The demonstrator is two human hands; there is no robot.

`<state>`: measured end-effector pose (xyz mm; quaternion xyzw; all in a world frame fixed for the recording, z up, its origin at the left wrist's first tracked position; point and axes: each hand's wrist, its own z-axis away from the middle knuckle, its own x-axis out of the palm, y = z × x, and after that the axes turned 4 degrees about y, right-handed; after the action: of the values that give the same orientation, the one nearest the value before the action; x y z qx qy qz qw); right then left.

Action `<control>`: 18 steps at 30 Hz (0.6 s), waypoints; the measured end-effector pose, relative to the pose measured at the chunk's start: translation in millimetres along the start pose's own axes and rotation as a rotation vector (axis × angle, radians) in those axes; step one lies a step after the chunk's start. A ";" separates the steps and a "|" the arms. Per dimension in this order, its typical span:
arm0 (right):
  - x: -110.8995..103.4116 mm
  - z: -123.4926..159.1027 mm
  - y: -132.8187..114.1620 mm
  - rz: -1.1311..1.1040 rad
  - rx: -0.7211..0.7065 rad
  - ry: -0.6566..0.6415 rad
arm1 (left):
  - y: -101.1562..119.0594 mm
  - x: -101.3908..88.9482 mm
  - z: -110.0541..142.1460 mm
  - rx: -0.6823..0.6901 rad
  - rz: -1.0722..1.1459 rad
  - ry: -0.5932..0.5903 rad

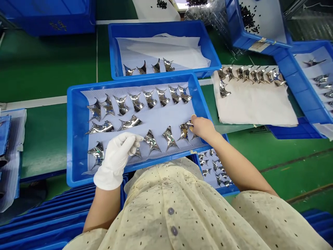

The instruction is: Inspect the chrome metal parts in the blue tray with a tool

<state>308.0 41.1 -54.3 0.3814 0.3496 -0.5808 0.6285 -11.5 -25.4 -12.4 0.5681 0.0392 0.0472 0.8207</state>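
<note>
Polished chrome curved pieces, shaped like three-pointed stars, lie in rows on a pale liner in a blue plastic tray [75, 139]. My left hand [117, 156], in a white glove, has its fingers closed together over the bottom row, just above a chrome piece [136, 153] and beside another [151, 141]. My right hand [203, 126] is bare. Its fingertips pinch a thin silver rod [190, 124] at the tray's right side, directly above a chrome piece [184, 132]. The arm hides part of a further piece there.
A blue tray [163, 29] with white sheets and several chrome pieces stands beyond. Chrome pieces also lie on a white cloth [253, 104] at right. Blue trays hold dark small parts at the top right. Stacked blue crates [52, 211] sit at lower left, on a green bench.
</note>
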 end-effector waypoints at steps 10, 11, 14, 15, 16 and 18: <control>-7.7 56.5 9.7 -1.017 -0.075 0.593 | -3.3 48.6 -2.3 -0.122 -0.070 -0.398; -3.8 63.2 2.2 -1.112 -0.120 0.647 | -3.4 57.2 -1.6 -0.146 -0.030 -0.477; 4.7 73.9 -22.7 -1.190 -0.361 0.651 | -2.3 79.4 1.5 -0.189 0.210 -0.541; 5.8 74.4 -29.4 -1.188 -0.464 0.616 | -1.4 84.4 2.6 -0.190 0.297 -0.489; 6.3 73.6 -34.6 -1.191 -0.545 0.582 | -0.4 87.7 3.5 -0.180 0.371 -0.415; 6.5 69.7 -40.2 -1.248 -0.586 0.545 | 1.3 89.1 4.4 -0.145 0.455 -0.262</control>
<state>268.1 -25.1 -30.6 0.0592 0.7858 -0.5975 0.1484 77.5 -18.2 -10.5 0.5031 -0.1996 0.1592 0.8256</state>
